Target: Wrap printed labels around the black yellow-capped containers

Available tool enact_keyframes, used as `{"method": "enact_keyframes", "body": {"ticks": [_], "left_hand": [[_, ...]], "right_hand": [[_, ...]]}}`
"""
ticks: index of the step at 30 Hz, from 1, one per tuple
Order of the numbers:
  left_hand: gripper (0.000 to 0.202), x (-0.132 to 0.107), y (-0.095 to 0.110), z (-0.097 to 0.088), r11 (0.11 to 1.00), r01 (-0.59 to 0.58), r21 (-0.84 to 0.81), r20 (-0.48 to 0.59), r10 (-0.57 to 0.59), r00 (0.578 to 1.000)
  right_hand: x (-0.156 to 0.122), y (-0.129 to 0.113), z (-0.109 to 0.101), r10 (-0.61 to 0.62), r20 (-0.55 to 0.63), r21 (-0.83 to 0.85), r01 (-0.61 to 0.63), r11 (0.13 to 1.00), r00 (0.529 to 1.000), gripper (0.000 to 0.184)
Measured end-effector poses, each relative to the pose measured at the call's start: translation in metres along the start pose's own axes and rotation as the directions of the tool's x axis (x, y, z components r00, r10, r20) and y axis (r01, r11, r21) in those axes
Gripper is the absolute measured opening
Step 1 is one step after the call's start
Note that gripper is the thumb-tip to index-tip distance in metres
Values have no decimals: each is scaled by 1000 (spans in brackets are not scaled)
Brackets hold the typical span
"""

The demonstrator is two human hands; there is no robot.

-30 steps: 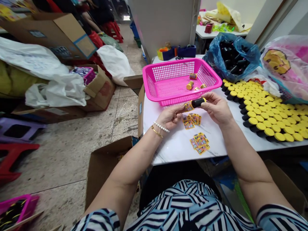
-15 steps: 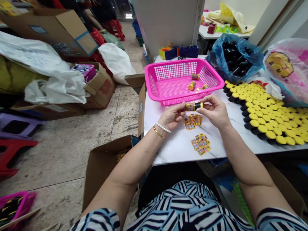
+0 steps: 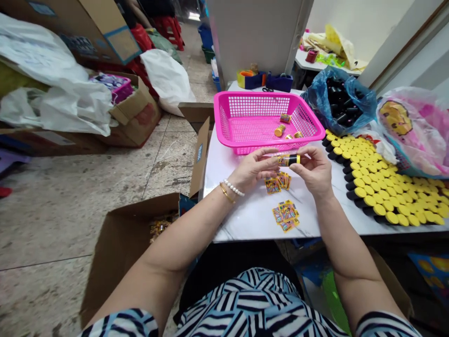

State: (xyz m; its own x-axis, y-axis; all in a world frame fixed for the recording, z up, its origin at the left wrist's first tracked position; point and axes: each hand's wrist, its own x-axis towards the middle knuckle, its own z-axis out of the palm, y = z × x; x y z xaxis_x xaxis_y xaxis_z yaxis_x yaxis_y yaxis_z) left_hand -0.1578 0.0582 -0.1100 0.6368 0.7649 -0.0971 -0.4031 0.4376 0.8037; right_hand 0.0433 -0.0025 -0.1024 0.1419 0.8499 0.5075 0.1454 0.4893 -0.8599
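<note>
Fingertips [image 3: 278, 158] of the left hand [image 3: 254, 168] and the right hand [image 3: 312, 171] grip a small labelled tube with a black cap [image 3: 289, 160], raised just above the bench [image 3: 245, 229], apparently to keep it clear for two-handed handling. Printed yellow labels [image 3: 286, 213] lie in small piles directly below, within easy reach. Just ahead, a pink plastic basket [image 3: 224, 112] holds a few short labelled tubes [image 3: 279, 130]. To the right, yellow-topped black cylinders [image 3: 379, 192] stand tightly packed, seemingly to save bench space, beside a blue plastic bag [image 3: 315, 100] of black pieces.
</note>
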Motion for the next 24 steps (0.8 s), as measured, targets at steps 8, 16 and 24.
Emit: {"method": "enact_keyframes", "body": {"ticks": [8, 16, 24], "left_hand": [[40, 12, -4, -15, 981, -105, 163, 75, 93, 993], [45, 11, -1, -14, 956, -215, 199, 171, 182, 968], [44, 9, 4, -13, 940, -214, 265, 216, 158, 964]], "right_hand": [[-3, 1, -2, -29, 116, -197, 51, 979, 993, 31], [-3, -1, 2, -162, 125, -284, 192, 939, 979, 29], [-9, 4, 6, -114, 147, -365, 161, 917, 983, 37]]}}
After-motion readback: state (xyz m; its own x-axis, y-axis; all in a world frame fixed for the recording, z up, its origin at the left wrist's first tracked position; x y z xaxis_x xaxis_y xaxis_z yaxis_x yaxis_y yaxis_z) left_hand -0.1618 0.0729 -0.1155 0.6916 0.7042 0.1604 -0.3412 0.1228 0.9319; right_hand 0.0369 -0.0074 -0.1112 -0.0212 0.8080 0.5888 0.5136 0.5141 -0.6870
